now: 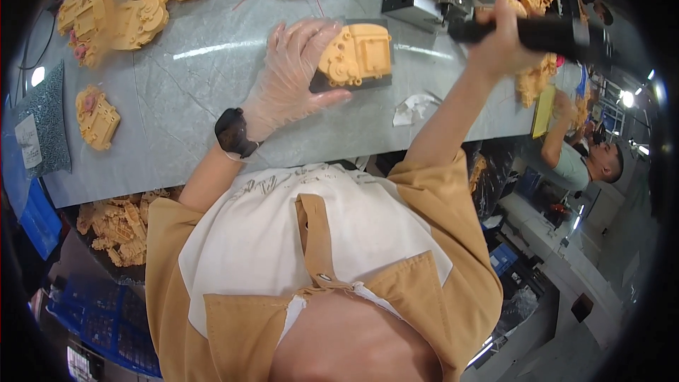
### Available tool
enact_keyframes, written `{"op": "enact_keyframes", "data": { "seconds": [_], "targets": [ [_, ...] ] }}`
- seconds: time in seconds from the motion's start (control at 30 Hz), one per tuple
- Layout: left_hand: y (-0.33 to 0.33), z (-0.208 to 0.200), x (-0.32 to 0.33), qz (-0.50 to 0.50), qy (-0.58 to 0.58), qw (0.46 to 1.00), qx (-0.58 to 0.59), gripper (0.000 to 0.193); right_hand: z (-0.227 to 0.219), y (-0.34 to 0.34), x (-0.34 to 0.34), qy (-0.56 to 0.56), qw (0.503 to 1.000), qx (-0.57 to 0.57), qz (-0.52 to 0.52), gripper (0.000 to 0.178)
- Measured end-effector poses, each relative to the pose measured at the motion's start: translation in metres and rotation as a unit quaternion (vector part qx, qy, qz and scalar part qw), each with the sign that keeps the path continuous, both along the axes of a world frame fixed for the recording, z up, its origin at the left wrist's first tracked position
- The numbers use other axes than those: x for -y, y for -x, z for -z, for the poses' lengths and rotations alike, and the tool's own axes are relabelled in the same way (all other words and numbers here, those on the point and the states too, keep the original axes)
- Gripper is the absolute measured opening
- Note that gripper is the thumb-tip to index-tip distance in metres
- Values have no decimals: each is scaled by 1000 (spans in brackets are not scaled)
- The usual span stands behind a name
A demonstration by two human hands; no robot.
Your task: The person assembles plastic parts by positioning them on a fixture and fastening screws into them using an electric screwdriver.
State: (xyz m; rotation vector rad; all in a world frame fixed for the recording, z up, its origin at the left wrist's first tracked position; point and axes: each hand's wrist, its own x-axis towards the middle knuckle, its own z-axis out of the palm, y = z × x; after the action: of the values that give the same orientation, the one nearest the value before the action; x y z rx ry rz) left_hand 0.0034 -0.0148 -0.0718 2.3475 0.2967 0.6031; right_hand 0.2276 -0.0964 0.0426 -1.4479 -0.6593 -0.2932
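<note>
My left hand (300, 74), in a clear thin glove with a black band at the wrist, holds the left side of a yellow-orange plastic housing (366, 53). Its fingers lie along the top left of the part and the thumb stretches out below it. The housing sits over a dark flat block (385, 80) on the grey table. My bare right hand (501, 42) is closed round a black electric screwdriver (548, 34), held nearly level above the table. The screwdriver's left end is beside a black and silver box-shaped machine (424, 0), probably a screw feeder.
More yellow-orange housings (141, 18) are piled at the far left, and a single one (97, 119) lies nearer. A bag of small dark parts (44, 124) stands at the left edge. A torn white scrap (416, 108) lies right of centre. Another person (580, 166) works at the right.
</note>
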Motion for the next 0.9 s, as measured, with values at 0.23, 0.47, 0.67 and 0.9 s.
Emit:
{"op": "enact_keyframes", "data": {
  "seconds": [0.23, 0.47, 0.67, 0.9],
  "targets": [
    [-2, 4, -7, -16, 6, 1000, -8, 89, -2, 100, -5, -128, 970, -79, -191, 46],
    [-5, -6, -8, -19, 13, 1000, -6, 87, 4, 95, -31, -117, 964, -80, -226, 48],
    [-1, -3, -9, -16, 28, 999, -6, 85, 12, 98, -42, -54, 974, -74, -205, 46],
    [-1, 1, -8, -18, 41, 999, 0, 84, 20, 97, -52, -53, 964, -89, -246, 40]
  ]
}}
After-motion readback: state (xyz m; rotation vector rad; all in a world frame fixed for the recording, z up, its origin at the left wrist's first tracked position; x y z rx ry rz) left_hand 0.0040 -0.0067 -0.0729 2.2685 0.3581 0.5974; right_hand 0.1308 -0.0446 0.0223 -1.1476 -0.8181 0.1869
